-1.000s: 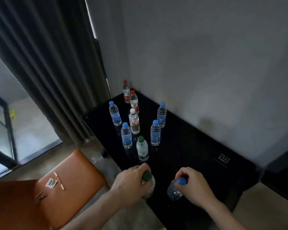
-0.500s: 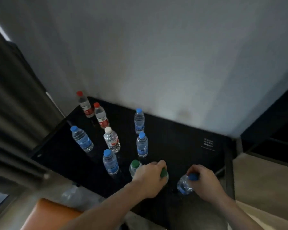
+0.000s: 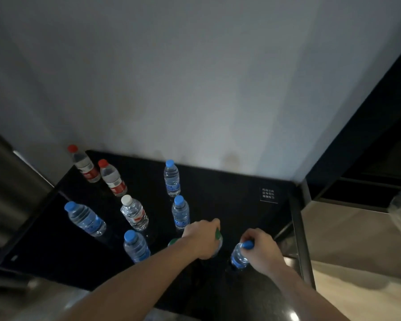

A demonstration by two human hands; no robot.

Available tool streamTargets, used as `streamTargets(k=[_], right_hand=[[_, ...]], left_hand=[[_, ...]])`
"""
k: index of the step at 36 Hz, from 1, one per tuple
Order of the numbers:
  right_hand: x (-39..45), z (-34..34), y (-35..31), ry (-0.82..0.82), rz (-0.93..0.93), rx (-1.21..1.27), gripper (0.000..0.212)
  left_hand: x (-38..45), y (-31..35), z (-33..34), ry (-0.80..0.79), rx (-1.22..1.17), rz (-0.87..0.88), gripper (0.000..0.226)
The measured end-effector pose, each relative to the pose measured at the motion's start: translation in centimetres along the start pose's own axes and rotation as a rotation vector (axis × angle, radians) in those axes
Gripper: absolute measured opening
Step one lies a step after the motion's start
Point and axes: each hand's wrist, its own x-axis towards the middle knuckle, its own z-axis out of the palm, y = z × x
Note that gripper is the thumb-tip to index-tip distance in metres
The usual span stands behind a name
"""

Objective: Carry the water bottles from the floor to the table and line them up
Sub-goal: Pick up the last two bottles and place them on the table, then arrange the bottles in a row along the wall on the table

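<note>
Several water bottles stand on a black table (image 3: pixel 229 195) against the wall. My left hand (image 3: pixel 202 237) grips a green-capped bottle (image 3: pixel 218 237) by its top, over the table's near part. My right hand (image 3: pixel 262 247) grips a blue-capped bottle (image 3: pixel 240 256) just to the right of it. Another green cap (image 3: pixel 173 242) peeks out behind my left wrist. Farther back stand two red-capped bottles (image 3: pixel 112 178), a white-capped bottle (image 3: pixel 134 213) and blue-capped bottles (image 3: pixel 171 178) in rough rows.
A grey wall (image 3: pixel 195 77) rises right behind the table. A dark curtain (image 3: pixel 7 181) hangs at the left. A small white label (image 3: pixel 268 193) sits on the table's right side. Pale floor (image 3: pixel 357 262) and dark shelving lie to the right.
The view has swung right and moved closer to the table; the orange chair has dropped out of sight. Both hands have carried their bottles further over the table, still gripping them.
</note>
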Motion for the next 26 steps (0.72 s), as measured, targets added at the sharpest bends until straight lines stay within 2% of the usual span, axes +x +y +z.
streamTargets(k=[6,14,17,21,26], right_hand=[[0.3,1.4,1.2,-0.002,-0.002,-0.015,0.02],[0.6,0.0,1.6,-0.024,-0.035,-0.059,0.021],[0.6,-1.2,0.5,-0.008,-0.05,-0.087,0.025],[0.7,-2.4,-3.2,0.093,-0.134,0.039,0.025],[1.3,-1.9,-10.4,-0.011,-0.343,0.132,0.033]], left_hand=[[0.9,0.1,0.3,0.059,-0.004,-0.008,0.027],[0.0,-1.4,-0.9,0.064,-0.004,-0.022,0.055],[-1.9,-2.5,-2.2,0.148,-0.101,-0.027,0.056],[-6.7,-6.1,-4.1,0.337,-0.262,-0.071,0.048],[-13.8,-13.2,-6.7,0.453,-0.321,-0.214,0.039]])
